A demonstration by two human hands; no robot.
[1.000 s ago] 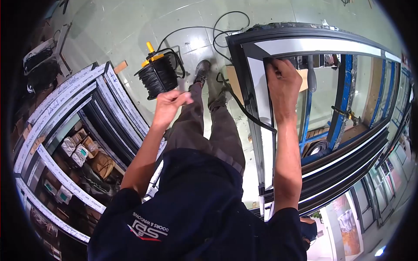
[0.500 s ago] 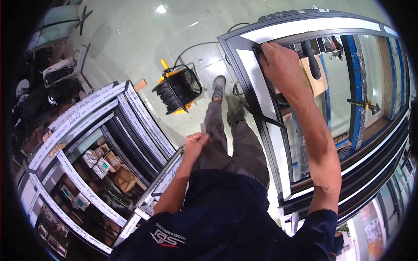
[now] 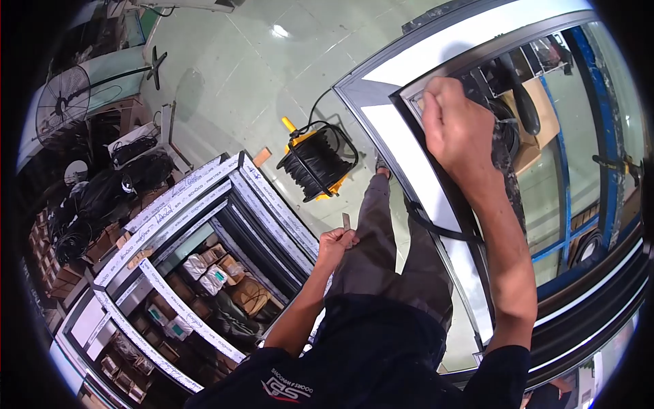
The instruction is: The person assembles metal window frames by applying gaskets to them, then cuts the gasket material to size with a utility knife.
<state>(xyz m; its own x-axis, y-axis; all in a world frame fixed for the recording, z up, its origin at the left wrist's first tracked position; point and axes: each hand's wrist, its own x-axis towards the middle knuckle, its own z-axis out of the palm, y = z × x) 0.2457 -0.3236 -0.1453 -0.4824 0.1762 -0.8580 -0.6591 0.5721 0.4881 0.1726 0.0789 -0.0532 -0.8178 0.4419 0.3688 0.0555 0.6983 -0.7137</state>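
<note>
Rubber seal [image 3: 436,228]: black strip, lying along the inner edge of the large window frame [image 3: 409,160] that stands at the person's right. Its upper run follows the frame edge up to the top corner. Lower down, a loose length bows out of the frame and crosses in front of the person's right leg.

Right hand [image 3: 460,129]: arm stretched out, fingers curled into a tight fist, knuckles up. The fist presses on the seal at the top inner corner of the frame. The fingertips are hidden under the hand, so I cannot tell whether they pinch the strip or only push it.

Left hand [image 3: 336,242]: held low, close to the left thigh and well apart from the frame. It is closed round a small flat tool [image 3: 346,221], whose thin grey end sticks up out of the fist.

Surroundings:
- Cable reel [image 3: 319,160], black cord on a yellow stand, on the tiled floor just beyond the person's feet.
- Stack of frames [image 3: 204,198] with printed white film to the person's left, lying flat.
- Packets and boxes [image 3: 204,269] visible through the stack's opening.
- Small wooden block [image 3: 261,157] on the floor between the stack and the reel.
- Standing fan [image 3: 63,102] at the far left, near some dark bags.
- Blue bars [image 3: 606,136] show through the glass of the large frame.
</note>
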